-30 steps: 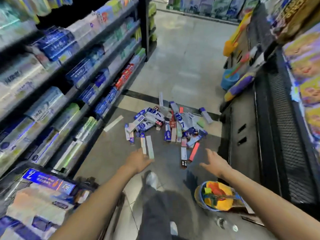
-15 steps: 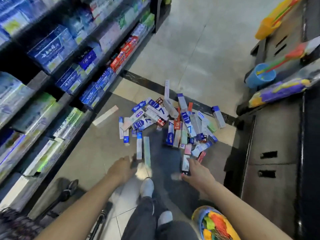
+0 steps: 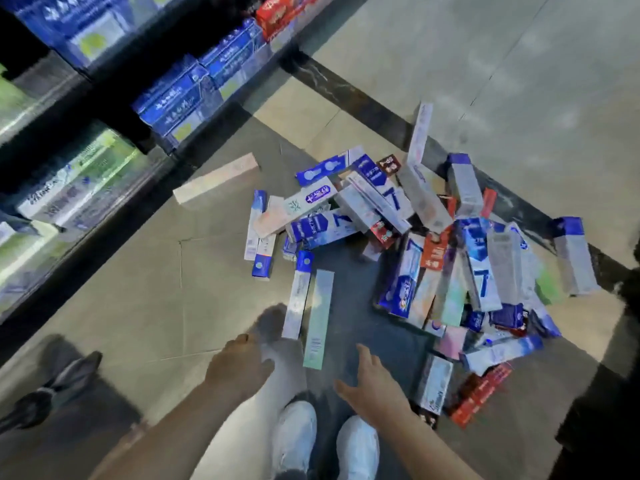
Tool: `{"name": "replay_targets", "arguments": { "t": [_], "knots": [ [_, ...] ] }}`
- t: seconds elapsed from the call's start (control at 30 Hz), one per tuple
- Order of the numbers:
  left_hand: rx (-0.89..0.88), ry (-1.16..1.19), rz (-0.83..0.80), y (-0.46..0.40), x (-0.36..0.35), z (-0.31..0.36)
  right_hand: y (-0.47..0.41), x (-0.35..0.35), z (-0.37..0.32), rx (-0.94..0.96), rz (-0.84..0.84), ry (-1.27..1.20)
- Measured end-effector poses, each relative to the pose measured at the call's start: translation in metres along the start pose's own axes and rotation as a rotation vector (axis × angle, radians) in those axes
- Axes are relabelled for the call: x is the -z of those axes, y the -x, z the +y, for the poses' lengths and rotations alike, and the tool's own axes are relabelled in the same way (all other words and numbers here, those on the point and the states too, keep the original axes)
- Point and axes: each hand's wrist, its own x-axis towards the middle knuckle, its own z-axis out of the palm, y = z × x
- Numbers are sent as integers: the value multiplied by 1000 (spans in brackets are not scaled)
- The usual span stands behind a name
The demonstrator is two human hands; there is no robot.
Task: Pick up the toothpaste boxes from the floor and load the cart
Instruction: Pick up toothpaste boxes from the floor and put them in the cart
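Reaching down toward the pile: left hand (image 3: pixel 239 368) and right hand (image 3: pixel 372 386) both low over the floor (image 3: pixel 138 296), fingers loose, grasping nothing.

Handling, my read: toothpaste boxes (image 3: pixel 398 237) are light, stiff cardboard, long and narrow. Glossy faces could slip, and thin walls would dent if squeezed hard. Best hold is across the narrow width near mid-length, thumb on one long face and fingers on the other. Several lying parallel could go in one grab.

Look: mostly blue and white, some with a big "7", a few red or orange, a few pastel pink or green. They lie heaped and crisscrossed on the dark floor tile, overlapping at all angles.

Nearest targets: a pale green box (image 3: pixel 318 318) and a white-and-blue box (image 3: pixel 297 294) lie side by side just ahead of the hands, apart from the heap. One pale box (image 3: pixel 216 178) sits alone near the shelf (image 3: pixel 104 109). Cart not identifiable in view.
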Motion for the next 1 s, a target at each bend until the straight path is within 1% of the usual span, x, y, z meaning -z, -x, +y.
{"name": "replay_targets", "arguments": {
  "t": [0.2,0.33,0.4,0.47,0.6,0.77,0.87,1.0],
  "knots": [
    [-98,98,97,-133,-66,6,-133,-56,2,-33,14,-115],
    [1,113,107,-189,-94,21,-190,-93,-6,-83,22,-218],
    [30,123,101,-200,-100,29,-203,-110,-11,-119,75,-245],
    [50,159,146,-203,-103,33,-207,-118,-14,-147,128,-232],
    [72,280,250,-189,-96,32,-194,-104,-13,-140,160,-272],
    [94,431,247,-134,-66,37,-146,-56,-8,-124,210,-274],
    [98,524,243,-83,-32,45,-99,-14,-14,-117,257,-254],
    [89,503,253,3,35,55,-12,48,-34,-82,294,-210]
  ]
}}
